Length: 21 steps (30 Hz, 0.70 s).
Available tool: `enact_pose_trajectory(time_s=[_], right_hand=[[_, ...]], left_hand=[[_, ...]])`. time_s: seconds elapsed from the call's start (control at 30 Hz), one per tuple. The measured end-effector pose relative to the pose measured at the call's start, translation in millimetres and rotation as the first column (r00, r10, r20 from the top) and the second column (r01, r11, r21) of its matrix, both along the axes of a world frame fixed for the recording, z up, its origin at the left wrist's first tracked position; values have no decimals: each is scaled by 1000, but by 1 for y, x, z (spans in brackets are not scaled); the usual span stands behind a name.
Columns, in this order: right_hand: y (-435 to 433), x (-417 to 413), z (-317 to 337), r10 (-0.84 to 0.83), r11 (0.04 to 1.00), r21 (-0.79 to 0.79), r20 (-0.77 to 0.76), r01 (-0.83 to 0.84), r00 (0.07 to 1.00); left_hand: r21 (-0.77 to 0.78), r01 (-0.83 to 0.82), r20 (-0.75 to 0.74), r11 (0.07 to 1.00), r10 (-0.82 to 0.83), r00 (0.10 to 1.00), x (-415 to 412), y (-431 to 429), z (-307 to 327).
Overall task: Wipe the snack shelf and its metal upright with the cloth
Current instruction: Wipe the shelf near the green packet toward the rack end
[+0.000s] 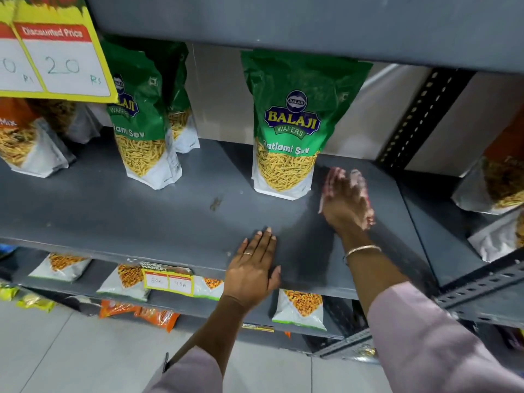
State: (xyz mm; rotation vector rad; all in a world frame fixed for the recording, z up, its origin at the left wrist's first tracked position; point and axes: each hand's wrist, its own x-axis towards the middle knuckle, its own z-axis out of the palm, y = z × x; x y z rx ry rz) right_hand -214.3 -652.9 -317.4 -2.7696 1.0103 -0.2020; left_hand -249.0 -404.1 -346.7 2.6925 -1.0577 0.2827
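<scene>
The grey snack shelf (pixel 141 211) runs across the middle of the head view. Its slotted metal upright (pixel 419 114) rises at the back right. My right hand (pixel 344 202) presses a pinkish-white cloth (pixel 358 180) flat on the shelf, just right of a green Ratlami Sev bag (pixel 292 126); the cloth is blurred and mostly hidden under the hand. My left hand (pixel 252 268) lies flat on the shelf's front edge, fingers together, holding nothing.
More green sev bags (pixel 144 117) and an orange mix bag (pixel 28 137) stand at the left. A yellow price card (pixel 54 49) hangs top left. Snack bags (pixel 493 177) fill the neighbouring bay at right. A lower shelf holds more packets (pixel 299 307). A dirt smudge (pixel 216 202) marks the shelf.
</scene>
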Motion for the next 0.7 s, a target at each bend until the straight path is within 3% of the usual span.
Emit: enact_pose_trajectory(time_s=[0.07, 0.1, 0.23, 0.37, 0.5, 0.53, 0.63, 0.7], right_hand=[[13, -19, 0, 181, 983, -24, 29, -180, 983], [15, -33, 2, 196, 980, -28, 31, -195, 980], [31, -82, 15, -70, 993, 86, -103, 79, 992], [51, -104, 21, 298, 954, 18, -82, -298, 951], [35, -120, 28, -80, 994, 60, -185, 93, 979], [41, -121, 28, -66, 997, 26, -204, 73, 977], [70, -128, 20, 279, 954, -22, -287, -298, 916], [80, -135, 19, 409, 905, -12, -247, -424, 879]], left_hand=[[20, -5, 5, 1000, 4, 1000, -1, -1, 2], [21, -6, 9, 1000, 6, 1000, -2, -1, 2], [-36, -5, 51, 999, 7, 999, -5, 0, 3], [-69, 8, 75, 998, -3, 997, -7, 0, 3], [-61, 31, 38, 998, -29, 999, -5, 0, 1], [-65, 35, 36, 997, -32, 999, -5, 0, 0], [-63, 39, 32, 997, -37, 999, -4, -2, -2], [-57, 42, 29, 997, -41, 999, -4, -1, -1]])
